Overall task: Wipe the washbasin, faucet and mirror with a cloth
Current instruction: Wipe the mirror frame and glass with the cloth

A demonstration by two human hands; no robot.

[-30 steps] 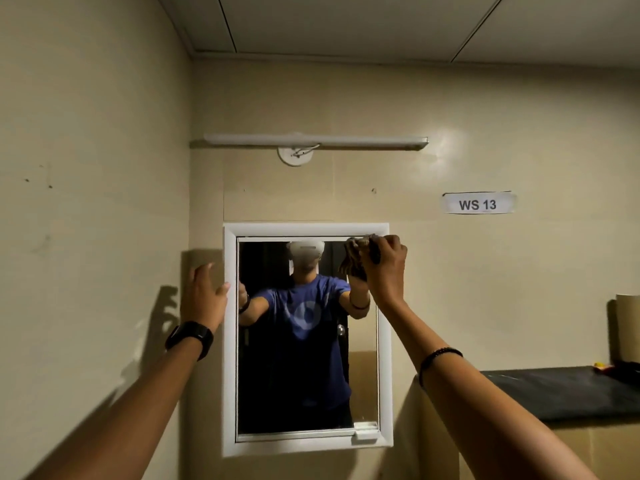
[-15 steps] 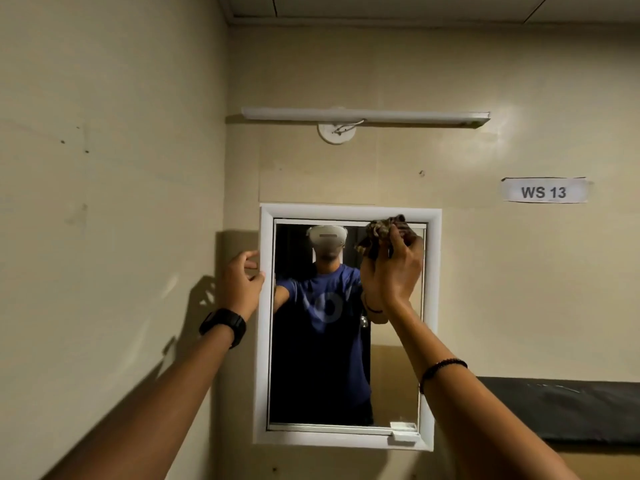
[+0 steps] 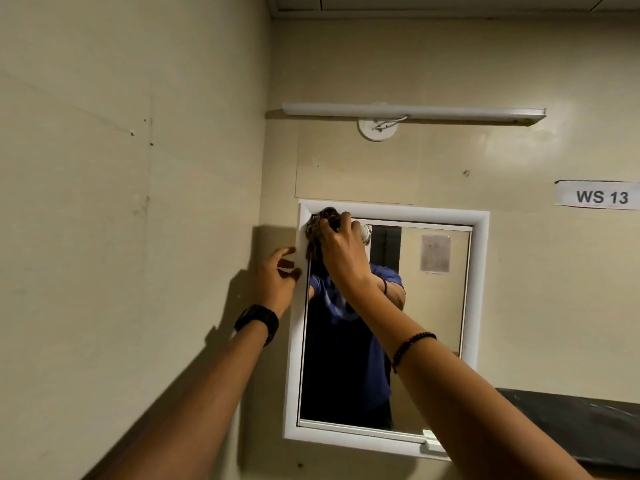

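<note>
Where the cloth (image 3: 313,233) is: bunched in the right hand (image 3: 341,254), dark and patterned, it sits against the top left corner of the mirror (image 3: 433,341) and overlaps the white frame (image 3: 479,289) there.
Right hand: fingers curl round the cloth and grip it, with the back of the hand towards the camera; a beaded bracelet (image 3: 412,346) circles that wrist.
Left hand (image 3: 275,282): raised just beside the frame's left side, fingers loosely spread and holding nothing; whether it touches the frame cannot be told. A black watch (image 3: 257,322) is on the wrist.
Mirror: upright on the beige wall (image 3: 536,306), near the room's corner; the glass reflects a person in a blue shirt with both arms raised, and a sheet of paper (image 3: 435,253) on a far wall.
Light (image 3: 412,112): a long tube fitting on the wall above the mirror, with a round white mount (image 3: 377,129) just under it.
Sign (image 3: 601,196): a paper label reading "WS 13", up and to the right of the mirror.
Counter (image 3: 571,424): a dark slab at the lower right, partly hidden by the right forearm.
</note>
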